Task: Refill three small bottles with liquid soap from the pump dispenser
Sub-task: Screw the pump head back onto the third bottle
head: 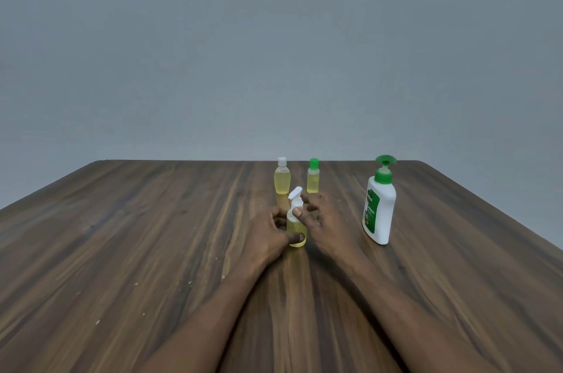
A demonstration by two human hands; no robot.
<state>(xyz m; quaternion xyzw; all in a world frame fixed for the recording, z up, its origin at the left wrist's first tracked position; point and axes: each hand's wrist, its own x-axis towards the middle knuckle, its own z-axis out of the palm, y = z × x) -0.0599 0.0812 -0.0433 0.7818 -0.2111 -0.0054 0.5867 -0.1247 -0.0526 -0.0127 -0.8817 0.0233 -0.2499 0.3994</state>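
A small clear bottle (pixel 296 225) of yellow liquid stands at the table's middle, its white flip cap tipped open. My left hand (pixel 272 234) grips its lower body, thumb across the front. My right hand (pixel 316 218) pinches the white cap collar with thumb and fingers. Behind it stand two more small bottles of yellow liquid, one with a white cap (pixel 282 176) and one with a green cap (pixel 313 176). The white pump dispenser (pixel 379 205) with a green pump head stands upright to the right of my right hand.
The wooden table (pixel 152 250) stretches wide on both sides, with a few pale crumbs at left front. Its far edge lies just behind the bottles, before a plain grey wall.
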